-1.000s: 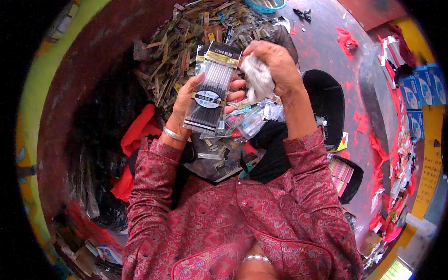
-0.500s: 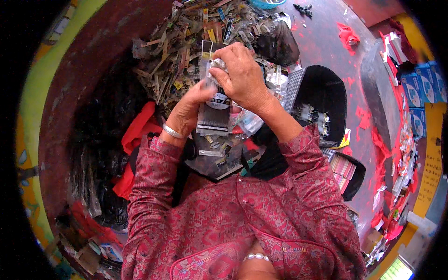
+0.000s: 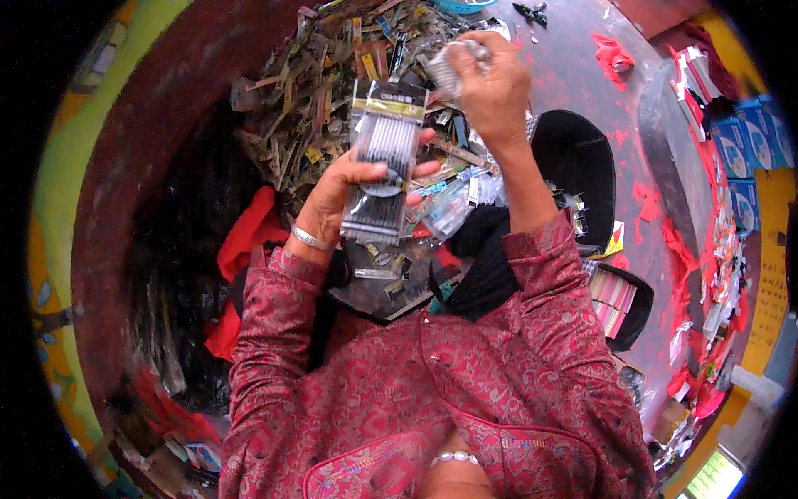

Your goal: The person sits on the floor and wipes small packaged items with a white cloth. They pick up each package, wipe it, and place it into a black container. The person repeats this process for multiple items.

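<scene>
A flat clear packet of thin pen refills (image 3: 389, 158) rests upright in my left hand (image 3: 341, 179), the thumb across its front and the fingertips showing past its right edge. Up and to the right, my right hand (image 3: 499, 87) is closed on a crumpled pale grey checked cloth (image 3: 459, 66), apart from the packet. The hand and cloth are slightly smeared by motion. Behind the packet spreads a large heap of loose narrow wrappers and strips (image 3: 291, 108).
A black open-topped bin (image 3: 578, 162) stands right of my forearm, and a smaller black box (image 3: 636, 312) holds pink and white strips. Black plastic (image 3: 183, 216) and red cloth (image 3: 249, 233) lie at left. Blue boxes (image 3: 740, 150) are stacked at far right.
My right hand has lifted away from the packet, up and to the right, with the cloth in it. The packet's front is now uncovered in my left hand.
</scene>
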### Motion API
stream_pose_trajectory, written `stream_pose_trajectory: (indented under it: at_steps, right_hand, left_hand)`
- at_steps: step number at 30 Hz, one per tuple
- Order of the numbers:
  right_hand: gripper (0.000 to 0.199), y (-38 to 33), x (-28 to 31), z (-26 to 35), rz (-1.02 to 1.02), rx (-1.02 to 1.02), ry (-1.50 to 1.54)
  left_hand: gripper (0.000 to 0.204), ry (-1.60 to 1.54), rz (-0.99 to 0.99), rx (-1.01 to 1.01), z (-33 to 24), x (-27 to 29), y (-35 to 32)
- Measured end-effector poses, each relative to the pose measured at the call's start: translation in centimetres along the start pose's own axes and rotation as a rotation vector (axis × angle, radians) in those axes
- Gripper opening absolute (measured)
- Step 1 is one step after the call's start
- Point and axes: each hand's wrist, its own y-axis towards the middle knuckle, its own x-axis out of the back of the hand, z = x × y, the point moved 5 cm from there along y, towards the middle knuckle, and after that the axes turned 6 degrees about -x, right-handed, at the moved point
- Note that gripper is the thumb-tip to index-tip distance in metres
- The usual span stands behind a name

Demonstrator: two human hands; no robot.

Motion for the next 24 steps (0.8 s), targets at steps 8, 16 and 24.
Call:
stream_pose_trajectory:
  at_steps: [8,16,24]
  right_hand:
    - [0.020,-5.4,-4.9,4.5,0.247,0.144,0.030]
    - [0.022,-11.0,-6.6,7.7,0.757,0.487,-0.132]
    - [0.030,-3.8,-1.8,-1.5,0.651,-0.801,0.483]
  left_hand:
    - [0.033,-0.405,-0.076,0.026,1.1,4.8,0.5]
    - [0.056,-0.363,-0.102,-0.187,-1.6,4.0,0.7]
    - [0.058,-0.168,-0.095,-0.150,-2.9,1.9,0.0]
